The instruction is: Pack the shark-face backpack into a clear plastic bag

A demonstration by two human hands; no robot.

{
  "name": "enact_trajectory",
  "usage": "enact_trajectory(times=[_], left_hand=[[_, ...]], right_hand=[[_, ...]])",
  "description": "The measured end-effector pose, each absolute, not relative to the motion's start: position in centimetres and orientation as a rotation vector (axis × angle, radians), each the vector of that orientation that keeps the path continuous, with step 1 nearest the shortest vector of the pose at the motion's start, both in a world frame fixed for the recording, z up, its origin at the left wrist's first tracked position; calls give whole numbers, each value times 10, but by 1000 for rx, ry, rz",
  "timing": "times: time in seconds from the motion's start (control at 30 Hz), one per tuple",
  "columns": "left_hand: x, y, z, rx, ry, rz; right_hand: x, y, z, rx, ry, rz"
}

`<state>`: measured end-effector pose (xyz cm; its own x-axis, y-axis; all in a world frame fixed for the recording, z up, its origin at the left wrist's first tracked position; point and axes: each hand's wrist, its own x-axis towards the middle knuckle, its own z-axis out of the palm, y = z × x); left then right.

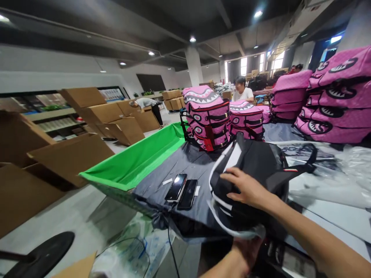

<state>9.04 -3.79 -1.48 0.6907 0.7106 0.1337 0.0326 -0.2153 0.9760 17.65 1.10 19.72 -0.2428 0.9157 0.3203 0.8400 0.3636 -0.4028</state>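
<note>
A black backpack (257, 162) with white trim lies tilted on the dark cloth of the table, right in front of me. My right hand (245, 187) rests on its upper side, fingers spread over the black fabric. At the bag's lower edge, my left hand (247, 249) grips it from below; its fingertips are hidden and slightly blurred. A black strap (298, 170) sticks out to the right of the bag. Left of it, two phones (176, 187) lie side by side on the cloth.
Pink backpacks with shark-mouth prints (207, 119) stand stacked behind, with taller stacks (342, 96) at right. A green-lined edge (139, 158) borders the table's left. Clear plastic (353, 166) lies right. Cardboard boxes (72, 158) fill the left floor; two people work farther back.
</note>
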Motion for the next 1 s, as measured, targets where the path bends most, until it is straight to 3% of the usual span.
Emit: enact_trajectory(times=[0.1,0.17,0.23,0.3,0.4,0.57,0.67,0.87,1.0], left_hand=[[39,-56,-50,1377,659,385],[3,-61,-62,1301,687,274],[-21,-58,-60,1513,707,426],[-26,-48,-42,1958,629,861],[-2,-25,-1,2614,365,1434],[44,19,39,2959,332,1294],[45,50,41,2998,401,1212],[36,73,35,3033,593,1189],[39,68,30,3043,646,1101]], right_hand=[[188,15,156,-1513,-2197,339],[206,-9,147,-1403,-1960,255],[228,-48,144,-1384,-1644,92],[246,-91,132,-1524,-1410,-55],[249,-146,87,-1797,-1351,79],[221,-189,5,-1883,-1498,337],[242,-199,10,-1846,-1406,342],[371,-193,67,-2071,-980,50],[406,-175,59,-2260,-1180,254]])
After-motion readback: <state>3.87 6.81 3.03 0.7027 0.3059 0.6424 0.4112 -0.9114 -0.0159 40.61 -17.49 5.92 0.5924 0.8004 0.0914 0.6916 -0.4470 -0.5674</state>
